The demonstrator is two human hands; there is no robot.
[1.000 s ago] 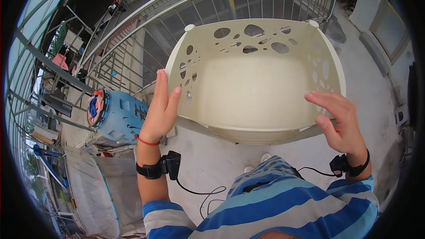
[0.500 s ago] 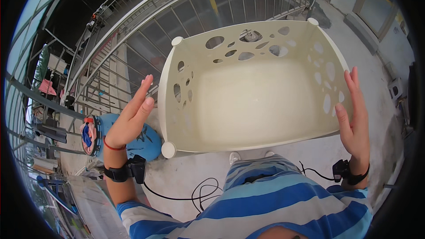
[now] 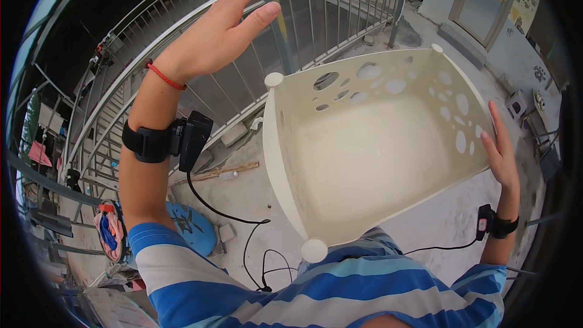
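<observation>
A large cream plastic basket [image 3: 278,167] with pebble-shaped holes in its walls and round corner caps stands open side up before my body. It is turned at an angle, its near left corner close to my shirt. What supports it from below is hidden. My left hand [image 3: 218,39] is raised beyond the basket's far left corner, fingers stretched and thumb apart, holding nothing. Along the basket's right wall lies my right hand [image 3: 504,157], its fingers straight and flat; whether the palm presses on the wall is hard to tell. Black straps with small devices sit on both forearms.
A metal railing [image 3: 340,21] curves behind the basket, with a pole [image 3: 276,36] at it. Black cable [image 3: 228,214] runs from my left forearm to the floor. At left are a blue rounded object [image 3: 194,231] and pink cloth [image 3: 109,228]. A wooden stick [image 3: 228,171] lies near the railing.
My left hand has moved up and away from the basket's left side. The basket has turned, its left end coming nearer my body. My right hand stays beside the right wall.
</observation>
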